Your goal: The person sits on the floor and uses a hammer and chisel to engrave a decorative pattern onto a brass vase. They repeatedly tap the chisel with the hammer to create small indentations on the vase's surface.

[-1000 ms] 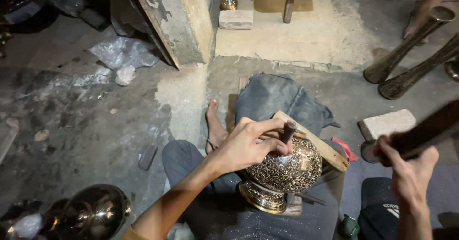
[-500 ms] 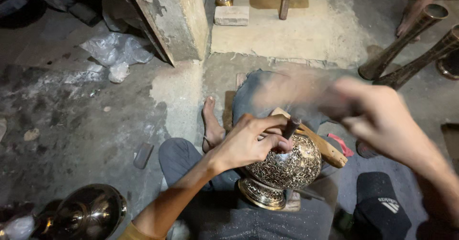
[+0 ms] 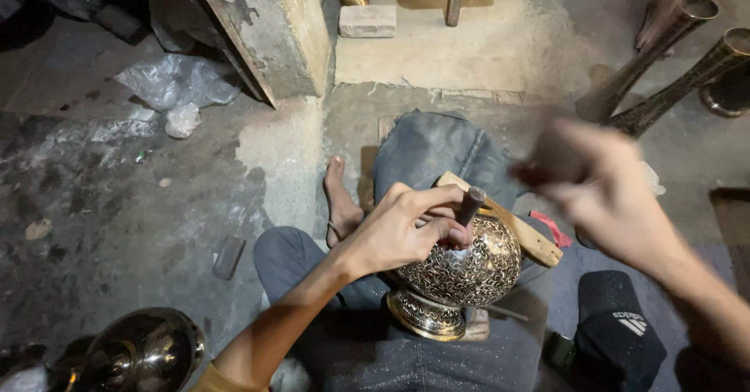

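My left hand [image 3: 398,232] grips a short dark chisel [image 3: 471,203] and presses its tip onto the top of an ornate engraved brass vase [image 3: 461,271]. The vase lies tilted on my lap against a wooden block [image 3: 531,239]. My right hand [image 3: 605,193] is a motion blur, right of the chisel and slightly above it. It is closed around a dark mallet [image 3: 525,175], of which only a blurred end shows. My jeans-clad knee [image 3: 437,150] and bare foot [image 3: 340,200] lie behind the vase.
A polished brass pot [image 3: 144,349] sits at the lower left. Two tall flared brass vases [image 3: 648,56] lean at the upper right near another person's foot [image 3: 664,9]. A concrete pillar [image 3: 266,25], brick [image 3: 367,21], plastic bag [image 3: 176,83] and black cap [image 3: 617,329] surround me.
My right hand has swung with the mallet from low on the right up and left toward the chisel. My left hand, the chisel and the vase have stayed put.
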